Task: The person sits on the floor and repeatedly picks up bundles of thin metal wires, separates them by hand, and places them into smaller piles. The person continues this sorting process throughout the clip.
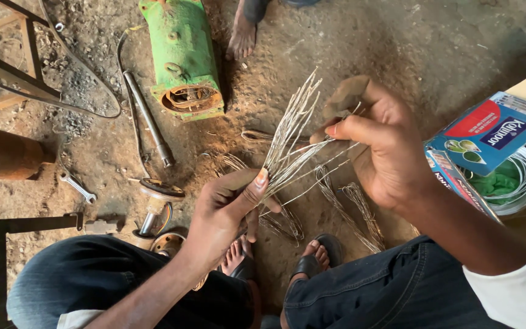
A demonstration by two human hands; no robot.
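A bundle of thin pale wire strands fans upward over the dirt floor. My left hand grips the bundle at its lower end, thumb pressed along it. Higher up and to the right, my right hand pinches a few strands between thumb and forefinger, pulling them sideways. Several more bent wire bunches lie on the ground beneath my hands, near my sandalled feet.
A green motor housing lies at top centre, with another person's bare foot beside it. A metal rod, a spanner and a rotor shaft lie left. A blue and red carton and wire coil sit right.
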